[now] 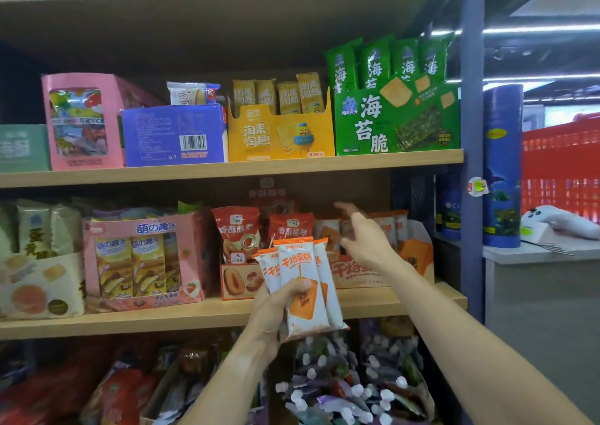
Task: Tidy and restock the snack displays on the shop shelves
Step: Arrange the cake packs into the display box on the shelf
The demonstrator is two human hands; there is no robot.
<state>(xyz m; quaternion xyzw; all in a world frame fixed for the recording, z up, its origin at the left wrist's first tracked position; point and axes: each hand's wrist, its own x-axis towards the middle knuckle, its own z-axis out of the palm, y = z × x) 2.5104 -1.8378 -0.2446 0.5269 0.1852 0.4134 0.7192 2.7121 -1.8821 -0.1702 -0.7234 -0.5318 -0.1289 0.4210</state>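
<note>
At centre frame, mid-restock: left hand (pixel 279 304) clutching white-and-orange cake packets (pixel 305 282), right hand (pixel 363 236) loose-fingered over orange display box (pixel 357 272), likely needing room cleared.

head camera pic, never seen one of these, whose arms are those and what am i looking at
There is no machine here. A person wears a wide-angle camera on the head, so you see their own two bare arms from above and behind, facing shop shelves.

The left hand grips a small bunch of white and orange snack packets, held upright. The right hand is open, fingers spread, reaching toward the orange display box on the middle shelf, which holds packets in the same colours.

Beside that box stand red jujube bags and a pink display box. The shelf above carries a green seaweed cracker box, a yellow box and a blue box.
</note>
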